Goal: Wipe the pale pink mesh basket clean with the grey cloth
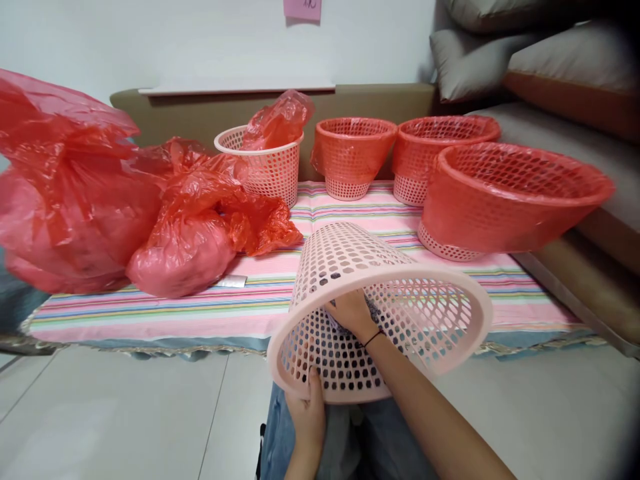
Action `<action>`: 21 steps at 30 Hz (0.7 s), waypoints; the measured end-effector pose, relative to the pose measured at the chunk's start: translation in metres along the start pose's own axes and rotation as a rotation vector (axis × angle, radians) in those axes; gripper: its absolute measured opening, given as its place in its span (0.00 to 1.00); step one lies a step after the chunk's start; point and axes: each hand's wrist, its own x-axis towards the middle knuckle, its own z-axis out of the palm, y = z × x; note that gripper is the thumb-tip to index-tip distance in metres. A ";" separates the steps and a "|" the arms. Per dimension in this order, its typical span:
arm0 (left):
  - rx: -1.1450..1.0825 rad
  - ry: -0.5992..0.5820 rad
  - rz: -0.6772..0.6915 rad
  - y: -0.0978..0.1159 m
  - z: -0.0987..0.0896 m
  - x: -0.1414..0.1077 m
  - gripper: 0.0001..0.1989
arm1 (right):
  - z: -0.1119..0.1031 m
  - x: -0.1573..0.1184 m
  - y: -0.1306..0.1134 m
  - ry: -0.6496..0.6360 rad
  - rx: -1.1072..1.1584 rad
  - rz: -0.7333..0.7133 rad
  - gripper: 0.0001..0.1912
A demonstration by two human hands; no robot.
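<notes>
A pale pink plastic basket (350, 273) with a mesh of round holes lies tilted on its side, its wide mouth facing me. My left hand (307, 413) grips the lower left of its rim, thumb inside and the other fingers underneath. Deep in the basket, my right hand (353, 313) presses a dark greyish cloth (371, 308) against the inner wall; most of the cloth is hidden by the hand. A dark band circles the right wrist.
On the striped cloth (165, 319) stand three baskets lined with red plastic bags, including the nearest one (500, 213). A pink basket (273, 170) behind holds a red bag. Filled red bags (183, 257) sit left. Cushions (575, 67) are piled right.
</notes>
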 end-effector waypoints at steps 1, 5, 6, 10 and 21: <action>0.005 0.007 -0.007 0.000 0.000 0.000 0.24 | 0.001 0.000 0.000 0.001 0.008 0.000 0.21; 0.013 0.034 -0.022 -0.001 0.003 -0.001 0.25 | 0.003 0.001 0.001 0.019 0.046 -0.004 0.20; 0.017 0.053 -0.024 -0.003 0.004 -0.001 0.25 | 0.004 0.002 0.002 0.027 0.057 -0.007 0.20; 0.055 0.090 -0.025 -0.009 0.006 0.005 0.26 | 0.008 0.008 0.004 0.062 0.102 -0.018 0.21; -0.004 0.054 0.040 0.008 0.041 0.047 0.24 | 0.027 0.058 0.021 0.159 0.231 -0.021 0.23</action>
